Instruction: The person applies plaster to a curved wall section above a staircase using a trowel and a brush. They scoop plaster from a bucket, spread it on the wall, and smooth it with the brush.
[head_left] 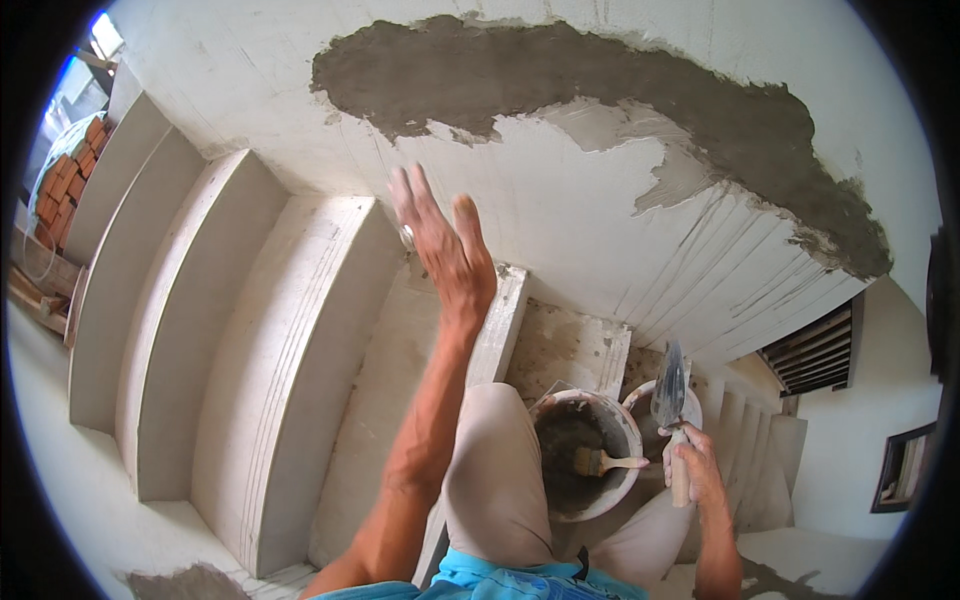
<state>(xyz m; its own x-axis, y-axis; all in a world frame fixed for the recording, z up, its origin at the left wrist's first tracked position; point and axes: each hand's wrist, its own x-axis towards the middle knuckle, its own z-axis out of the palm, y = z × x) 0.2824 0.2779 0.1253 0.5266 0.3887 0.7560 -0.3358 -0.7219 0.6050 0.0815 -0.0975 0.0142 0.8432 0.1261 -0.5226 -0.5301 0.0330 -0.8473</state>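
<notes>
My left hand [452,255] is raised in front of the white wall [560,210], fingers stretched out and a little blurred, with a ring on one of them. It holds nothing. Low on the right, my right hand [695,462] grips the handle of a pointing trowel [671,390], its blade upward and smeared grey. Beside that hand is a bucket [622,492] of grey mortar, with a paintbrush [605,461] lying across the inside. Behind the trowel stands a second bucket [690,402], partly hidden. A long dark patch of wet mortar [560,75] covers the upper wall.
Concrete stairs [300,290] rise to the left and more steps [740,430] descend to the right. A stack of orange bricks [68,185] sits at the far left. On the right are a dark slatted opening [820,345] and a dark-framed opening [903,468].
</notes>
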